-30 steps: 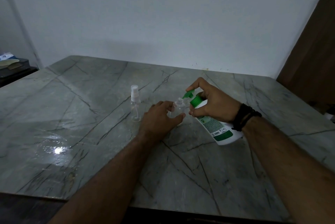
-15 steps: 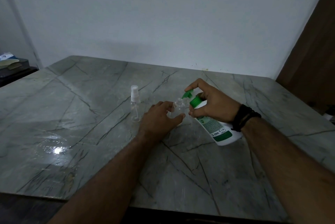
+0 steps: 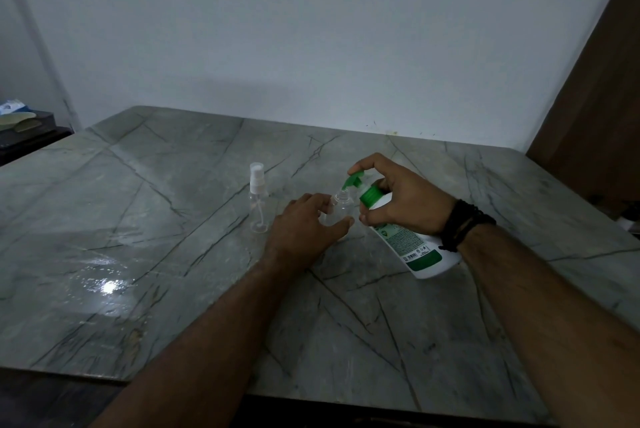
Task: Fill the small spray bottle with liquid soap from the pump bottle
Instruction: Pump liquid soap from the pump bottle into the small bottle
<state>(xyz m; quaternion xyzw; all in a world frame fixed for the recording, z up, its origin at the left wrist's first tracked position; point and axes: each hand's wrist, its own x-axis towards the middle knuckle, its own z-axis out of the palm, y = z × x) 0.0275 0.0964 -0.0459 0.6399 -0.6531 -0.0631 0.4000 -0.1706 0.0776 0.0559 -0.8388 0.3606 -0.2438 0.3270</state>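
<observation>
A small clear bottle [image 3: 341,206] with no cap stands upright mid-table, and my left hand [image 3: 304,225] holds it around its lower body. My right hand [image 3: 401,206] grips the white pump bottle [image 3: 420,247] with a green label, tilted toward the left. Its green pump head [image 3: 353,182] sits with the nozzle just over the small bottle's open neck, my forefinger resting on top of the pump. A second small clear spray bottle [image 3: 258,199] with a white sprayer top stands to the left, untouched.
The grey marble table [image 3: 138,272] has a wet, shiny patch at the front left. A dark box with papers [image 3: 24,121] sits beyond the left edge. A brown wooden panel [image 3: 595,98] rises at the right, and a white wall stands behind.
The pump head has lifted slightly and my right forefinger has risen with it. My left hand and the small bottle have stayed in place.
</observation>
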